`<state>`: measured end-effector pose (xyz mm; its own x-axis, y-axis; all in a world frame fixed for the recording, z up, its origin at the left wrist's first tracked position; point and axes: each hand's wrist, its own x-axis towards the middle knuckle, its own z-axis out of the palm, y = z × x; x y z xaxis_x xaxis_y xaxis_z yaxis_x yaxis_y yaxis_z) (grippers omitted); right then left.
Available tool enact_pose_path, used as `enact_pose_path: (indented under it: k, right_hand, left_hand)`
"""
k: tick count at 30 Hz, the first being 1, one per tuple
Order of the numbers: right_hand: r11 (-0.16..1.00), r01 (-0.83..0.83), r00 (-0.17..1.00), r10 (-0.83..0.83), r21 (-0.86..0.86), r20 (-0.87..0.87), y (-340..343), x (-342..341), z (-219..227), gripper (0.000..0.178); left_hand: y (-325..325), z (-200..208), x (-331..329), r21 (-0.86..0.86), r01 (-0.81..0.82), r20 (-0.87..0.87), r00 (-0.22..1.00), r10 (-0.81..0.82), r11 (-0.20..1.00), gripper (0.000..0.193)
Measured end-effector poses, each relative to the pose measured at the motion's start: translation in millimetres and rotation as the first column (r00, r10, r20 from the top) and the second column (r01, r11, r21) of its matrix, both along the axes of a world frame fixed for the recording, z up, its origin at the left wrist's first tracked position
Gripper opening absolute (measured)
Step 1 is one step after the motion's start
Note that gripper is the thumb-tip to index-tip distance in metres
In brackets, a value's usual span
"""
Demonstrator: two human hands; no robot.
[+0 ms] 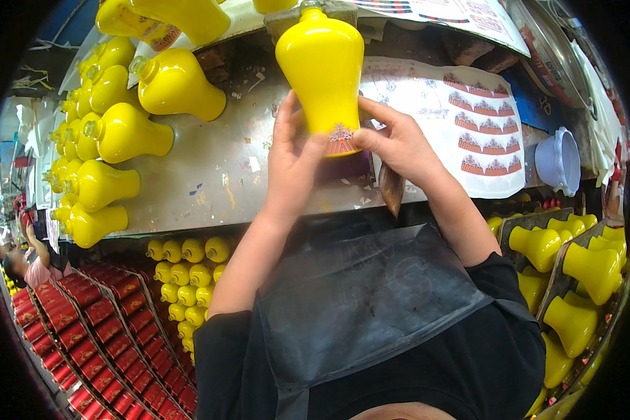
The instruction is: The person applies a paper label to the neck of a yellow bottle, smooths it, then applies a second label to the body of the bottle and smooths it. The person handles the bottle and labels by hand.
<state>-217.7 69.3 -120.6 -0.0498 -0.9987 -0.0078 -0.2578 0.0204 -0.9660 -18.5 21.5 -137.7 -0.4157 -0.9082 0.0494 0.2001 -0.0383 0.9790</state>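
Note:
A glossy yellow bottle (322,63) with a wide shoulder and small mouth lies in the middle of the metal worktable (224,168), mouth end pointing away from me. Its near end carries a patterned decal (341,140) in reddish and dark tones. My left hand (292,157) is closed on the bottle's left side, thumb by the decal. From the right, my right hand (402,143) grips it too, with its thumb pressed on the decal's edge. The fingers behind the bottle are partly hidden. Below my right hand a pointed brown wooden piece (392,190) sticks out over the table's edge.
A white sheet of printed decals (486,164) lies to the right, with a pale purple basin (558,161) beyond it. Several yellow bottles (133,133) line the left side. Racks of yellow bottles (574,266) stand lower right; red cylinders (105,329) are lower left, near another person (38,262).

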Motion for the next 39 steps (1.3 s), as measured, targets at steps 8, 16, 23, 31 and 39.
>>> enact_pose_path:
  k: [8, 16, 23, 31, 39]
  right_hand:
    - [0.903, 0.344, 0.715, -0.429, 0.257, 0.551, -5, -23, 34, 0.021]
    - [0.892, -0.041, 0.853, -0.203, -0.45, -0.482, 4, 7, 41, 0.026]
    - [0.875, -0.088, 0.798, -0.224, -0.475, -0.559, 15, 21, 47, 0.025]
    - [0.753, -0.254, 0.67, -0.315, -0.607, -0.672, 19, 15, 53, 0.029]
    - [0.598, -0.562, 0.578, -0.21, -0.572, -0.788, 22, 39, 54, 0.028]
  left_hand:
    - [-2, 5, 4, -0.005, 0.036, 0.054, 0.998, -0.036, 0.999, 0.088]
    - [-2, 0, 6, 0.04, 0.048, -0.012, 0.999, -0.047, 0.998, 0.089]
    - [-9, 1, 16, 0.039, 0.072, 0.07, 0.995, -0.074, 0.997, 0.083]
    - [-22, 11, 32, 0.01, 0.11, 0.264, 0.958, -0.109, 0.994, 0.072]
    - [-32, 7, 41, -0.026, -0.011, 0.238, 0.971, 0.017, 1.0, 0.073]
